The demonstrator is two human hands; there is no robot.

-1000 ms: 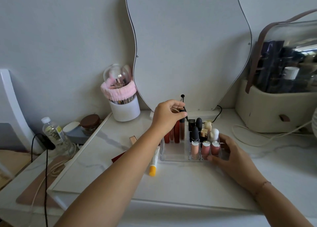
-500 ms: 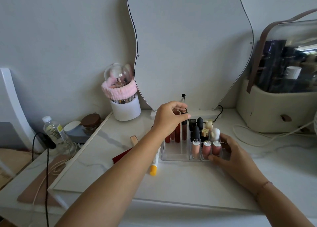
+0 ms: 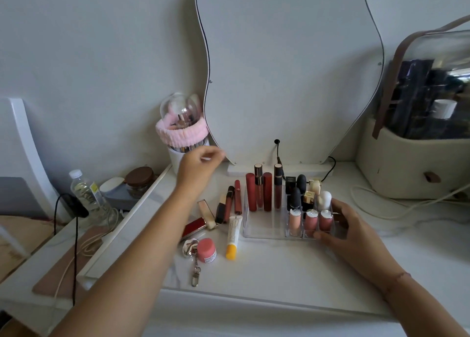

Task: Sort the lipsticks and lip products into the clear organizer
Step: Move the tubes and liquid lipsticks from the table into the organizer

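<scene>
On the white tabletop (image 3: 267,268), right hand (image 3: 348,231) wraps the front-right corner of the clear organizer (image 3: 264,231), grip clenched on its wall, thumb at the front edge, fingers round the right side. Directly left of that grip: three pink lip glosses (image 3: 310,222) in the front slots, dark bullet lipsticks (image 3: 295,196) behind them. Farther left, tall red tubes (image 3: 263,191) stand in the organizer's back row; the front-left bay in front of them is open. Left hand (image 3: 197,166) hovers above the tabletop, grip released, fingers loosely curled, holding nothing; blurred. Below and right of that grip, loose products lie flat beside the organizer's left wall: slim glosses (image 3: 232,200), a red case (image 3: 194,226), a yellow-capped tube (image 3: 233,237), a pink jar (image 3: 206,250), a keychain item (image 3: 192,250). Tabletop front strip is free. Mirror base (image 3: 279,170) sits just behind the organizer.
</scene>
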